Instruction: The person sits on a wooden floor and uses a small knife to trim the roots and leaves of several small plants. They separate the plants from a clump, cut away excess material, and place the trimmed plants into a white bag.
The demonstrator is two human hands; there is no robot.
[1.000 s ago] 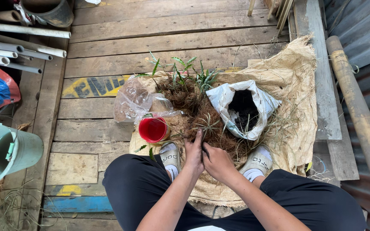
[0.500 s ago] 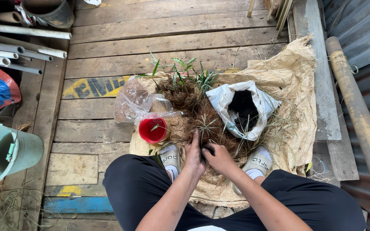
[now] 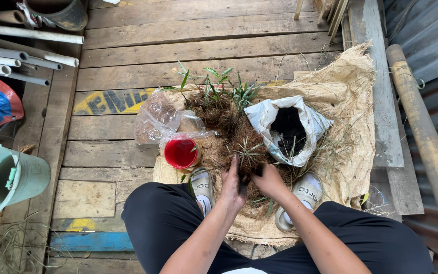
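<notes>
- Change: over the last second both hands have stayed at the same spot on the fibre pile (image 3: 229,132); left hand (image 3: 233,185) and right hand (image 3: 268,180) have drawn a bit closer around the seedling (image 3: 247,152); nothing else in the scene has shifted.
- Meaning, as a judgement: the work is holding at the seedling's root clump; small finger work, no transfer under way.
- Left fingers: curled and closed on the dark root clump just below the seedling's leaves; soil on the skin.
- Right fingers: bent in toward the same clump from the other side, touching it; whether they clamp it or only press, I cannot tell.
- Seedling: between the two sets of fingertips, leaves fanning out just beyond them.
- Near: red cup (image 3: 181,153) off to the left of the left fingers; white bag (image 3: 267,114) of dark soil just beyond the right fingers; clear bag (image 3: 155,114) past the cup; all on burlap (image 3: 351,101).
- Hidden: fingertips buried in fibre; root clump mostly covered by the hands; cup contents not readable; slippers (image 3: 307,190) partly under the arms.
</notes>
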